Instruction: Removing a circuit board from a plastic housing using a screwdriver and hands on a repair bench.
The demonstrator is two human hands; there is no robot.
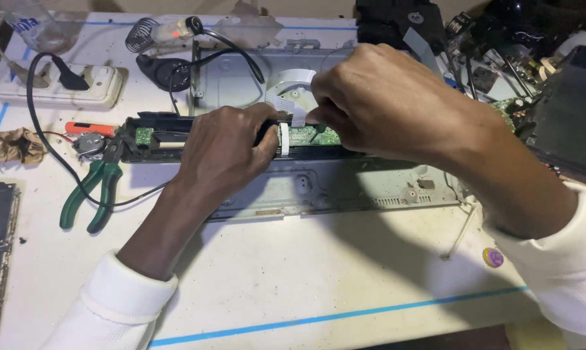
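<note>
Table (293, 285) in fg; black front panel (163, 139) gripped by left hand (225, 152), white ribbon cable (299, 116) pinched by right hand (370, 97), cable still at the green board (312, 136), chassis (332, 185) w/ cover off.

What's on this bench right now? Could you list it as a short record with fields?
Left hand: grips the black front panel with its green circuit board
Right hand: pinches the white ribbon cable at the board
Underneath: grey metal chassis
Left side: green-handled pliers, white power strip
Surface: white table
</note>
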